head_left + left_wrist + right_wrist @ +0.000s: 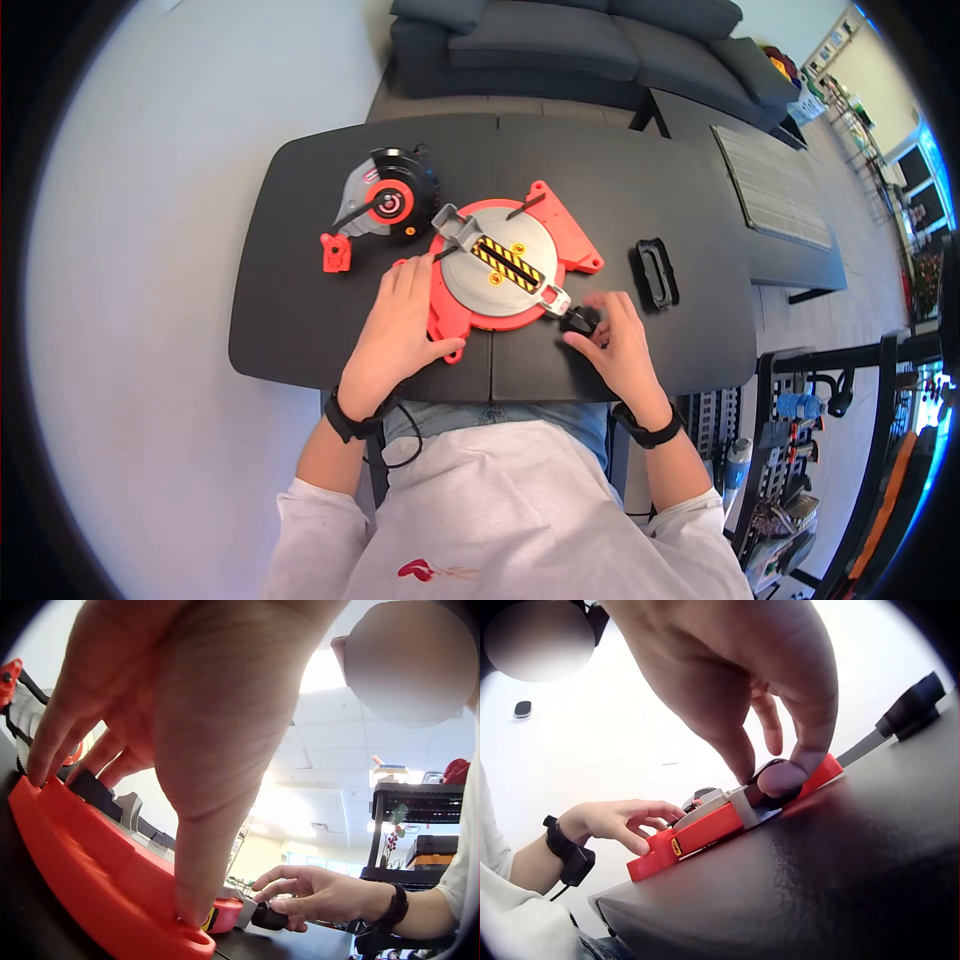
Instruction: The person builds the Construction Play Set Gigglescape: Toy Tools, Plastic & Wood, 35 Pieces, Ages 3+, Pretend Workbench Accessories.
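Note:
A toy mitre saw base (565, 235) lies on the table, red with a round grey turntable (468, 285) and a yellow-and-black striped slot. My left hand (398, 322) rests on its left red wing, fingertips at the far end and thumb near the front corner. At the front right, my right hand (622, 352) pinches the black knob (580, 319) on the turntable's grey arm between thumb and fingers. The right wrist view shows the knob (780, 787) partly hidden by fingertips. Left of the base lies the saw head (362, 188), with a black blade guard and a red handle (337, 254).
A black oblong part (655, 274) lies on the dark table (690, 210) to the right of the base. Beyond stand a grey sofa (540, 45) and a second table with a grey mat (775, 185). A black rack (800, 440) with tools and bottles is at the right.

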The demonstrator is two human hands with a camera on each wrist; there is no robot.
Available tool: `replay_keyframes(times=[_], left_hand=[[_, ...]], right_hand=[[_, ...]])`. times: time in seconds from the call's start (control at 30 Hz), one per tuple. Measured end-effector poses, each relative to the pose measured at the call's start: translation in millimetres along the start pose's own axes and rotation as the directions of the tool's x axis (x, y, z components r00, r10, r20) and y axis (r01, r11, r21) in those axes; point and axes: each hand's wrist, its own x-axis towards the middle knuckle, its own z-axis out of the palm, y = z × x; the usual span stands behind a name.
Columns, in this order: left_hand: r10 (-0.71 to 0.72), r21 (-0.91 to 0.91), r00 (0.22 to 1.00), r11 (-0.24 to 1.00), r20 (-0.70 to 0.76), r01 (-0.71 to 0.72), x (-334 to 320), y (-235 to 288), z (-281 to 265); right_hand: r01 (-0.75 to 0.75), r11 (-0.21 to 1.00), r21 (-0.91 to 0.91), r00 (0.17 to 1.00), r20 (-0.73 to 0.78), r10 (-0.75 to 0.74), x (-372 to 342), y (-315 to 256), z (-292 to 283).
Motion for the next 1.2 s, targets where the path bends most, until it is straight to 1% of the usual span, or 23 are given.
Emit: replay_keyframes(times=[0.07, 0.1, 0.2, 0.23, 0.33, 0.37, 0.47, 0.5, 0.6, 0.63, 0.73, 0.83, 0.93, 1.03, 1.13, 1.2], left_hand=[[0.008, -0.001, 1.0, 1.0, -0.003, -0.008, 1, -1, 0], [-0.001, -0.01, 1.0, 1.0, 0.005, 0.001, 1, -1, -1], [-0.014, -0.021, 1.0, 1.0, 0.022, 0.014, 0, -4, 3], [-0.016, -0.015, 1.0, 1.0, 0.021, 0.016, 1, -3, 3], [-0.004, -0.002, 1.0, 1.0, 0.015, 0.004, -1, -7, 5], [0.002, 0.015, 1.0, 1.0, 0.011, -0.002, -1, -7, 7], [0.025, 0.047, 1.0, 0.999, -0.003, -0.024, -2, -9, 7], [0.026, 0.062, 1.0, 0.998, -0.008, -0.026, -2, -9, 10], [0.036, 0.098, 0.999, 0.995, -0.022, -0.034, -3, -10, 12], [0.036, 0.101, 0.999, 0.994, -0.023, -0.034, -3, -10, 12], [0.014, 0.078, 1.0, 0.997, -0.005, -0.014, -2, -6, 9], [-0.003, 0.065, 1.0, 0.998, 0.006, 0.002, -1, -7, 7], [0.006, 0.065, 1.0, 0.998, 0.01, -0.007, -2, -6, 7], [0.008, 0.063, 1.0, 0.998, 0.0, -0.008, -3, -6, 8], [0.037, 0.07, 0.999, 0.997, -0.038, -0.035, -3, -8, 9], [0.054, 0.079, 0.997, 0.996, -0.059, -0.049, -3, -7, 9]], right_hand=[[-0.002, 1.0, -0.02, 0.999, 0.033, 0.002, 2, 9, 1], [-0.025, 0.999, -0.044, 1.0, 0.016, 0.026, 1, 11, 0], [-0.131, 0.991, 0.014, 0.991, 0.019, 0.131, 1, 13, -3], [-0.141, 0.986, 0.087, 0.99, -0.005, 0.142, 2, 1, -2], [-0.145, 0.985, 0.094, 0.989, 0.046, 0.141, 1, -1, 0], [-0.147, 0.987, 0.069, 0.987, 0.08, 0.142, 0, 3, 0], [-0.07, 0.997, 0.032, 0.997, 0.01, 0.07, 0, -5, 4], [-0.088, 0.994, 0.071, 0.996, 0.02, 0.087, -1, 3, 5], [0.013, 0.998, -0.068, 0.998, 0.057, -0.009, 2, -5, 2], [-0.001, 0.995, -0.095, 0.999, 0.047, 0.005, 3, -2, 3], [-0.061, 0.995, -0.079, 0.997, 0.04, 0.065, 2, 9, 3], [-0.23, 0.964, 0.135, 0.973, 0.022, 0.229, 1, 7, 5], [-0.263, 0.948, 0.181, 0.965, 0.023, 0.263, 2, 0, 5], [-0.065, 0.998, -0.004, 0.998, 0.01, 0.065, 2, -9, 3], [0.024, 0.995, -0.099, 0.999, 0.032, -0.021, 3, 10, 2], [-0.061, 0.998, -0.017, 0.997, 0.051, 0.062, 3, 11, 1]])
